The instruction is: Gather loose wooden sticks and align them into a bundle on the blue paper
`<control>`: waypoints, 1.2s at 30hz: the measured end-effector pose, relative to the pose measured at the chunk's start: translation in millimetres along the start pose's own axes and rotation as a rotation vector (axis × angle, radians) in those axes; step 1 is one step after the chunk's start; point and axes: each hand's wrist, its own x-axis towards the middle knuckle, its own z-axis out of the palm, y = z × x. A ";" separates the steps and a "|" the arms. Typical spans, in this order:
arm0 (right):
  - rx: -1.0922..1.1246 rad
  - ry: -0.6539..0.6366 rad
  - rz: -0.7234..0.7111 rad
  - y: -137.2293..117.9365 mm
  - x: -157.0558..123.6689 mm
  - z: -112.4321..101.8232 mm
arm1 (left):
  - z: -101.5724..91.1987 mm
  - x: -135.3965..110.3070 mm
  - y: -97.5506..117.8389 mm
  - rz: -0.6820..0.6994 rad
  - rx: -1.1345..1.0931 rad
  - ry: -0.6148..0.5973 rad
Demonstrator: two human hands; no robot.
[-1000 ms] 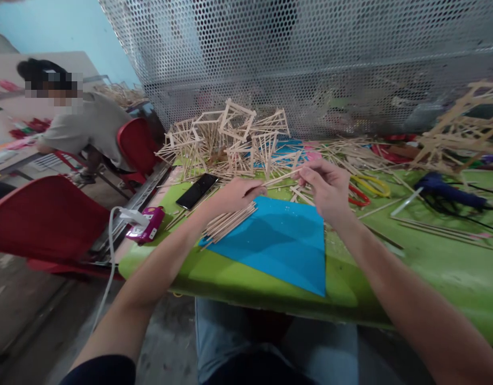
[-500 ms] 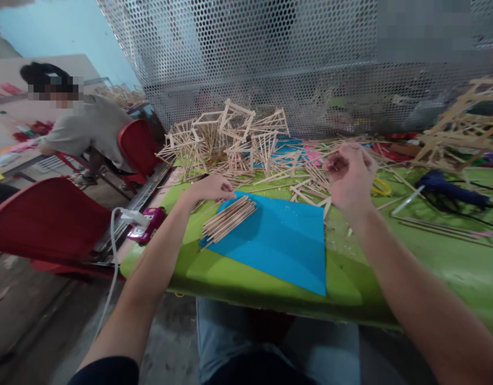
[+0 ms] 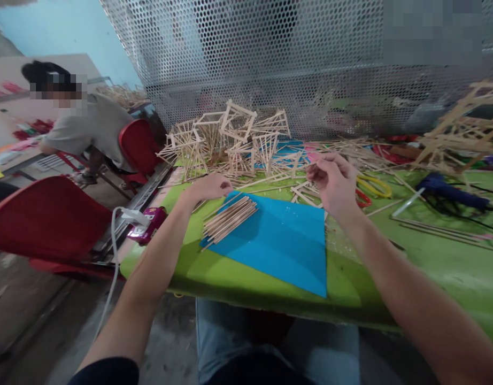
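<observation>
A bundle of thin wooden sticks [image 3: 230, 220] lies slantwise on the left part of a blue sheet [image 3: 286, 248]. Just beyond the bundle, by the sheet's far left corner, is my left hand [image 3: 208, 188], its fingers curled together; what they hold, if anything, is hidden. My right hand [image 3: 334, 183] hovers past the sheet's far right corner, thumb and fingers pinched. Whatever is in that pinch is too small to make out. Loose sticks lie behind and below the right hand.
Stick frames [image 3: 238, 125] crowd the back of the green table [image 3: 182, 272]. To the right are yellow-handled scissors [image 3: 377, 186], a blue glue gun [image 3: 451, 191] and a larger wooden structure [image 3: 463, 125]. A purple power adapter [image 3: 150, 223] sits left. A person [image 3: 90, 125] sits beyond red chairs [image 3: 49, 230].
My right hand has come left and slightly down, toward the sheet, uncovering more of the scissors' red and yellow handles. My left hand has barely shifted; the bundle stays in place.
</observation>
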 end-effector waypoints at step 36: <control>-0.278 -0.121 -0.088 -13.9 4.5 -11.0 | -5.6 8.2 15.3 0.119 -0.804 0.854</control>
